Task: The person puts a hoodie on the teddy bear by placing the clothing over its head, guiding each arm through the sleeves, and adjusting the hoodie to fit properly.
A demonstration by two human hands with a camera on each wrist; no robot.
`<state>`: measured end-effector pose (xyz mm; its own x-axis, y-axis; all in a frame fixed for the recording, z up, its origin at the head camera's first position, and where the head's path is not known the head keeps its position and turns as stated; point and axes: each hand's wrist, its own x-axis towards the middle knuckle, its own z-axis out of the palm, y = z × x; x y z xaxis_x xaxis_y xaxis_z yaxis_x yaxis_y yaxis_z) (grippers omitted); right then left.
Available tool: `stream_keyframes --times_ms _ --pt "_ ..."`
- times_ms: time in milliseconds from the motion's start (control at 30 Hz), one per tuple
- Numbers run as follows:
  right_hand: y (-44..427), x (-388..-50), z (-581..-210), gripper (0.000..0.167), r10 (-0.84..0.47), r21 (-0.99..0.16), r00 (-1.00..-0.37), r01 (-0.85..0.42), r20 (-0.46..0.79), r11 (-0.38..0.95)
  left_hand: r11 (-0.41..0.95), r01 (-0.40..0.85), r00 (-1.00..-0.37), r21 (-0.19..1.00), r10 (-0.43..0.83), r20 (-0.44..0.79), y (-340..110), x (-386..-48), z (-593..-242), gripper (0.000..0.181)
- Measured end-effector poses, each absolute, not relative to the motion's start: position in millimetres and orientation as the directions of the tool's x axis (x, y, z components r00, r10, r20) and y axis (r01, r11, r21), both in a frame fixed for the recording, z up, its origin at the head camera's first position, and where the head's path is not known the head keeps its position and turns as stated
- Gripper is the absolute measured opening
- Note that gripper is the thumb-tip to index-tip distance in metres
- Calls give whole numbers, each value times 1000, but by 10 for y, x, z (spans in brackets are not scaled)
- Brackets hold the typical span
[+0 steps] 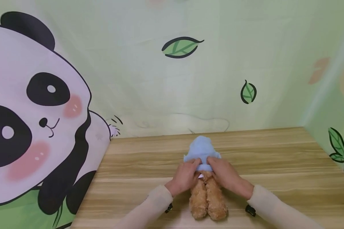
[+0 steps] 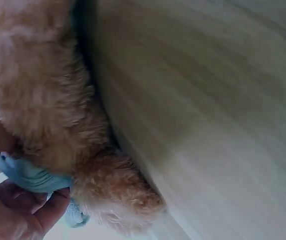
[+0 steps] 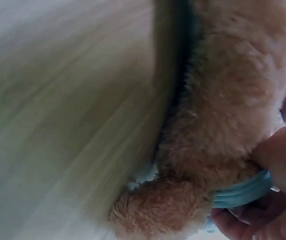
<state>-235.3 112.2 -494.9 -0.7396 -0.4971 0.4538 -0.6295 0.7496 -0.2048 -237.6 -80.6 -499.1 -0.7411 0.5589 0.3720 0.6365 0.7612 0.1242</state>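
A brown plush toy (image 1: 199, 200) lies on the wooden table with its two furry legs toward the person. Light blue cloth (image 1: 202, 149), like a small garment, covers its upper part. My left hand (image 1: 186, 175) pinches the cloth's lower edge on the left side. On the other side my right hand (image 1: 225, 174) pinches the same edge. A bit of white (image 1: 200, 175) shows between the hands. Both wrist views show curled fingers on the bunched blue cloth (image 2: 35, 175), beside a furry limb (image 3: 163, 207). The toy's head cannot be made out.
The wood-grain table (image 1: 143, 159) reaches back to a pale green backdrop (image 1: 126, 63) with printed leaves. A large printed panda (image 1: 57, 133) fills the left side. Dark straps or mounts (image 1: 250, 210) sit under the wrists.
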Motion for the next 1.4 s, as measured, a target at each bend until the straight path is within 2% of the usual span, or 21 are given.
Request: stream_keyframes --times_ms 67,167,433,567,700,767,867,1000,1133,1267,1400 --pt "1103 -2335 -4977 26 -502 -158 -735 -622 456 767 777 627 -732 57 562 385 -784 -2363 -5021 26" --pt "1072 -2306 -5027 25 -491 -126 -737 -604 465 787 808 589 -749 16 539 386 -741 -2333 -5048 25" --pt "969 -2267 -5131 21 -413 -121 -781 -520 469 846 880 475 -830 14 443 339 -611 -2253 -5063 13" --pt "953 -2225 -5132 18 -413 -77 -791 -496 451 865 895 447 -839 1 419 346 -601 -2223 -5053 13" --pt "1000 -2171 -5078 16 -456 -50 -771 -529 444 847 867 497 -817 43 451 360 -665 -2177 -5026 15" --pt "1040 -2145 -5027 17 -487 -49 -761 -558 429 828 837 537 -809 105 475 347 -716 -2147 -4998 14" --pt "1110 -2103 -4932 18 -527 -97 -759 -600 382 794 794 582 -795 173 511 326 -800 -2095 -4956 9" --pt "1200 -2052 -4831 11 -572 -185 -745 -650 342 737 756 629 -764 181 558 324 -904 -2033 -4940 11" --pt "1281 -2010 -4789 7 -610 -215 -695 -708 382 672 728 672 -715 139 588 379 -977 -1978 -4939 9" --pt "1350 -1959 -4802 3 -619 -172 -637 -747 458 642 699 708 -663 102 608 436 -1023 -1920 -4917 4" --pt "1390 -1930 -4794 4 -621 -145 -622 -752 477 643 702 689 -694 181 567 445 -1050 -1902 -4882 8"
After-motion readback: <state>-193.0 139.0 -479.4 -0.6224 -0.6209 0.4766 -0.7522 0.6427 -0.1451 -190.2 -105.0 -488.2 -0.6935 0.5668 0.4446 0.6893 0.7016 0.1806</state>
